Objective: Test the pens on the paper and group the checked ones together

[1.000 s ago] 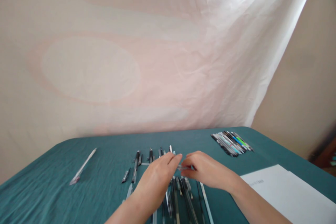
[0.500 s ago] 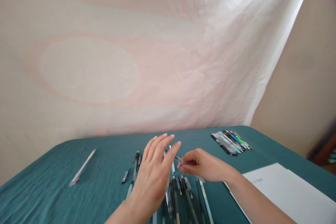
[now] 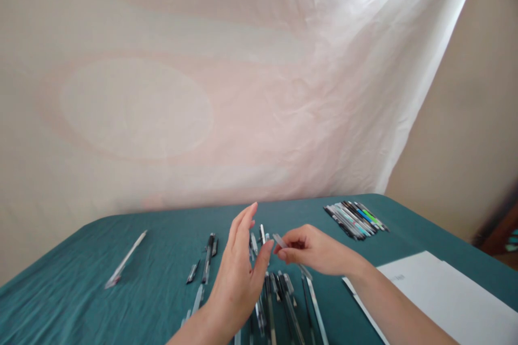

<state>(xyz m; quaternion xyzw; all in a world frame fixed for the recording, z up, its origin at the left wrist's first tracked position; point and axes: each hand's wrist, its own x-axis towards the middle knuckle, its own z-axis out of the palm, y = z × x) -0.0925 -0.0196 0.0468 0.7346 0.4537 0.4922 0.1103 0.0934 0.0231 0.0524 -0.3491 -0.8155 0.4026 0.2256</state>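
My right hand pinches a pen between thumb and fingers; its pale, see-through end sticks out toward my left hand. The rest of that pen is mostly hidden by the fingers. My left hand is open, fingers straight and thumb apart, with nothing seen in it. It hovers over a spread of pens, and its thumb tip comes close to the held pen. Below both hands lie several dark and clear pens. A white pen shows behind the gap between the hands.
Left of my left hand are a black-capped pen and a loose cap. A white pen lies far left. Several pens and markers sit in a row at back right. White paper covers the right front of the green cloth.
My left hand has turned edge-on, its fingers now closer together. In my right hand the pen's visible end has swung upward and shows a pale, clear part instead of a thin dark one.
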